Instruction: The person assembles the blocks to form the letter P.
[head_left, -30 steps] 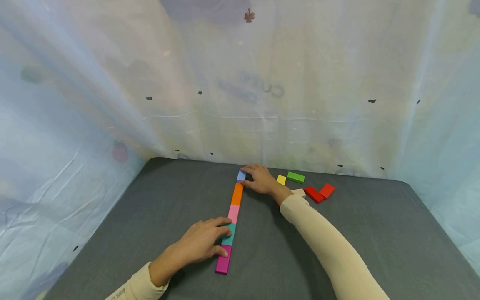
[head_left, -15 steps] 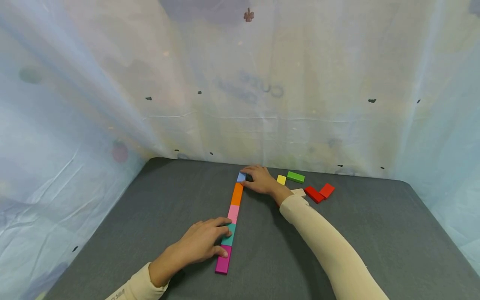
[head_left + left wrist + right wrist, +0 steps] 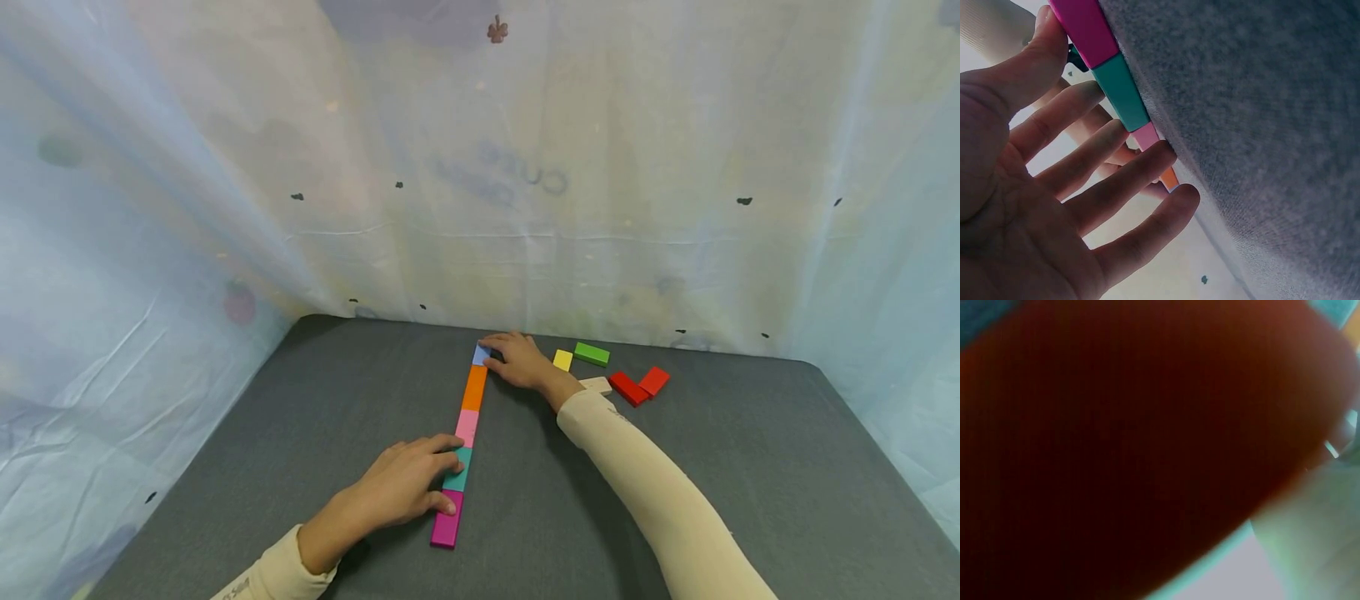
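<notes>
A line of flat, domino-like blocks runs away across the dark table in the head view: a magenta block (image 3: 446, 531), a teal block (image 3: 453, 481), a pink block (image 3: 467, 427), an orange block (image 3: 475, 388) and a light blue block (image 3: 482, 356) at the far end. My left hand (image 3: 405, 479) rests along the near part, fingers spread and loosely bent, thumb on the magenta block, fingertips touching the teal and pink ones. The left wrist view shows its palm (image 3: 1029, 212). My right hand (image 3: 521, 360) pinches the light blue block between thumb and fingers; a dark blur fills most of the right wrist view.
Right of the line lie a yellow block (image 3: 562, 360), a green block (image 3: 592, 354), a cream block (image 3: 597, 385) and two red blocks (image 3: 628, 388), partly behind the right wrist. A pale printed curtain (image 3: 600, 208) hangs behind the table's far edge (image 3: 720, 353).
The light blue block has settled slightly, with its near end now close against the orange block. My right hand has shifted a little to the left. My left hand stays put.
</notes>
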Motion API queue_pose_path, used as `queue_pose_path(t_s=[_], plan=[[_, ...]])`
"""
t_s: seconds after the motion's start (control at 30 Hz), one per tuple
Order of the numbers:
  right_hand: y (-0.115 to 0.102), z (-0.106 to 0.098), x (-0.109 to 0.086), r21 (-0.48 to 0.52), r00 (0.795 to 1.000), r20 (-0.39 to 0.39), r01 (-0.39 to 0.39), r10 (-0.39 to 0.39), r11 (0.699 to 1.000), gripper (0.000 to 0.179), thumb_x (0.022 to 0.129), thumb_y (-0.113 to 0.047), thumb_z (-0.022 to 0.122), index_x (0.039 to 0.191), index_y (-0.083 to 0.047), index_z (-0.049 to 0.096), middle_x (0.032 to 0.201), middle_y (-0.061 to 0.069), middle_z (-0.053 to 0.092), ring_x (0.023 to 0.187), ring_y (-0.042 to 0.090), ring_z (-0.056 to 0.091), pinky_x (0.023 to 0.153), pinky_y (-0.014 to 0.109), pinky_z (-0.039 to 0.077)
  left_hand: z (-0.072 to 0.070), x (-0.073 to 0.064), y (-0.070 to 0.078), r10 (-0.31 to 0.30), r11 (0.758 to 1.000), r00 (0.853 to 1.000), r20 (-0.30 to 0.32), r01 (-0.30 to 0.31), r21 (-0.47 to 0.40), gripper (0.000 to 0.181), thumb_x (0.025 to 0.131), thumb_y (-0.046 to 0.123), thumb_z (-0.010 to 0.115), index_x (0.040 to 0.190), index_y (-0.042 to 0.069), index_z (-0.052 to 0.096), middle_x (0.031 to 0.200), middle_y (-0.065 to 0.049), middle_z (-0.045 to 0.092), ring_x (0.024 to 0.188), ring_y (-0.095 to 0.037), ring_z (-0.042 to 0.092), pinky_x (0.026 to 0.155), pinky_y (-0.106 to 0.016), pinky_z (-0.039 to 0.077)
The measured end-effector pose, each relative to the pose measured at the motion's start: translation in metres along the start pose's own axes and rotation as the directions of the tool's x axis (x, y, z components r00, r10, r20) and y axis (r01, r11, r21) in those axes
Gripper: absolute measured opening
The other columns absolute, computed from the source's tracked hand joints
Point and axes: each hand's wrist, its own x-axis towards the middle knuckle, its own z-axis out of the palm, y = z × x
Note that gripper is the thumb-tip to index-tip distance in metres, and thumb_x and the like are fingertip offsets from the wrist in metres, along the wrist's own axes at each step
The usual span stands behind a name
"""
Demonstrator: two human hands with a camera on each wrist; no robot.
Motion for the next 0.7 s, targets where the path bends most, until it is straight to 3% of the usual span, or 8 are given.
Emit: queue_pose_path(t_s=[0.5, 0.7], plan=[[-0.0044, -0.0008, 0.0001, 0.012, 0.999, -0.008, -0.037, 0.037, 0.999, 0.044, 0.104, -0.025, 0.051, 0.146, -0.015, 0.050, 0.152, 0.009, 0.049, 0.140, 0.033, 0.042, 0.112, 0.060, 0.030, 0.0006, 0.0008, -0.0003, -0.009, 1.000, 1.000, 0.015, 0.009, -0.008, 0.046, 0.079, 0.047, 0.079, 0.116, 0.020, 0.072, 0.143, 0.000, 0.056, 0.122, -0.024, 0.060, 0.090, -0.049, 0.052], [-0.0034, -0.0009, 0.0015, 0.016, 0.999, -0.003, -0.043, 0.043, 0.999, 0.048, 0.102, -0.035, 0.055, 0.146, -0.016, 0.050, 0.152, 0.009, 0.049, 0.142, 0.033, 0.040, 0.113, 0.061, 0.028, 0.0002, 0.0012, -0.0007, -0.017, 1.000, 1.000, 0.026, 0.018, -0.009, 0.046, 0.079, 0.047, 0.079, 0.116, 0.020, 0.072, 0.144, 0.000, 0.055, 0.123, -0.024, 0.059, 0.090, -0.049, 0.052]])
